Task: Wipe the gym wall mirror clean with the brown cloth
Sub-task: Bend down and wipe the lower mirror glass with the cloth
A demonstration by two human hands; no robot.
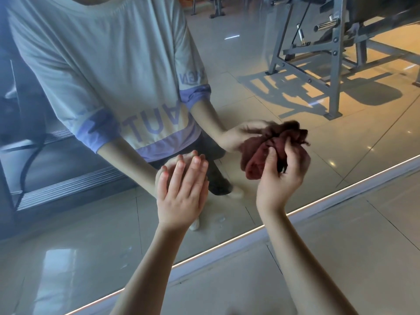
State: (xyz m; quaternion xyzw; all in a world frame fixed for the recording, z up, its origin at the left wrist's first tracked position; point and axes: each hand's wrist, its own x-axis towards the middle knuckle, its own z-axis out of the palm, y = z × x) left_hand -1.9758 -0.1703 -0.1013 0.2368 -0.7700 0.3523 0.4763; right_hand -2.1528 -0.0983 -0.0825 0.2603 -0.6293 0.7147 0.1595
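Observation:
The wall mirror [250, 64] fills most of the view and reflects a person in a pale T-shirt. My right hand [284, 176] grips the bunched brown cloth [259, 160] right at the glass, low on the mirror; the cloth's reflection merges with it above. My left hand [181, 192] is flat, fingers straight and together, with its fingertips at or on the glass beside the cloth, meeting its own reflection. It holds nothing.
The mirror's bottom edge, a bright strip [227, 244], runs diagonally across the tiled floor [341, 258]. A grey gym machine frame [334, 55] is reflected at upper right. Smudges and droplets [220, 220] mark the lower glass. Dark equipment is reflected at the left.

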